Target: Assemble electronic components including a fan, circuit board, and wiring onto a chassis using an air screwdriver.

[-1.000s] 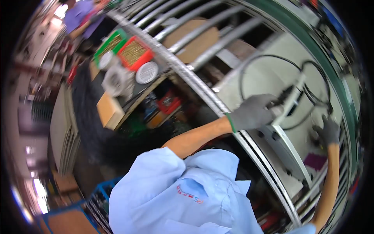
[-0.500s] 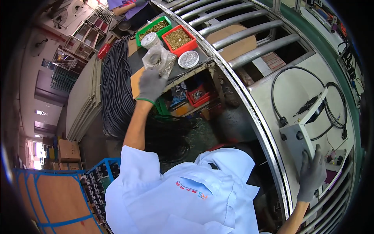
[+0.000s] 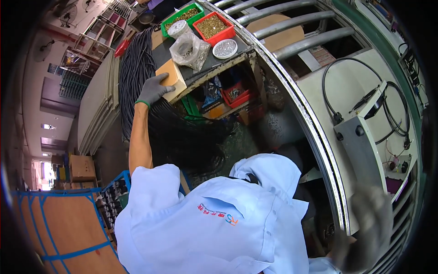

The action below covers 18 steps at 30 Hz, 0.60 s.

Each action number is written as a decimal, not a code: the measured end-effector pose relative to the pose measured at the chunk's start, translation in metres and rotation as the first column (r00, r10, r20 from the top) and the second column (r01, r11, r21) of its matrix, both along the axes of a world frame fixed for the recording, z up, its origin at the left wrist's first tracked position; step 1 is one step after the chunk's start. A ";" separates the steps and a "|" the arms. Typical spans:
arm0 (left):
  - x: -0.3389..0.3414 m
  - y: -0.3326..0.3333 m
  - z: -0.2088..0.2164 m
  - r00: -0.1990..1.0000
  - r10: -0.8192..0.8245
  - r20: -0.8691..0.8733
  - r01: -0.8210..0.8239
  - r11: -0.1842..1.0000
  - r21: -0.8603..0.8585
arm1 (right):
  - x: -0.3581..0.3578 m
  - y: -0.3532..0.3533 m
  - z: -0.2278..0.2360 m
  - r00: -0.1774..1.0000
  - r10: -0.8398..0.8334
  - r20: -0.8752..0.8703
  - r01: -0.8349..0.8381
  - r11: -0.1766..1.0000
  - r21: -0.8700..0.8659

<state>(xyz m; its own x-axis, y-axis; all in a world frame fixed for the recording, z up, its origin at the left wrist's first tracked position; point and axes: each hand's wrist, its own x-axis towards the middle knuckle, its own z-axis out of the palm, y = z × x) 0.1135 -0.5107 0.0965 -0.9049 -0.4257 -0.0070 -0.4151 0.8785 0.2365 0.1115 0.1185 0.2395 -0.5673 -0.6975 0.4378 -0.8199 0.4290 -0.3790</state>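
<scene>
At the near left corner of a small dark work table (image 3: 194, 76), my gloved left hand (image 3: 156, 88) has its thumb and fingers around the near corner of a tan box (image 3: 172, 78). Just beyond the box stands an open clear plastic bag (image 3: 199, 58) with small parts in it. My gloved right hand (image 3: 370, 223) is smeared by motion beside the long bench, near the lower end of a grey metal housing (image 3: 360, 144). Its fingers cannot be made out, nor whether they hold anything.
Green (image 3: 183, 17) and red bins (image 3: 213, 28) of brass-coloured parts, a white tub (image 3: 178, 29) and a white dish (image 3: 225, 49) stand behind. Black cables (image 3: 139, 68) hang left of the table. Metal rollers (image 3: 315, 43) and a power cord (image 3: 325, 86) lie right.
My left hand has left the plastic bag and come back and left onto the tan box. The right hand has come off the grey housing toward me.
</scene>
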 end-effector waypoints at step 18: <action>-0.005 -0.020 -0.011 0.994 0.071 -0.088 -0.060 0.991 0.118 | 0.018 -0.043 0.017 0.810 0.173 0.560 -0.221 0.975 0.018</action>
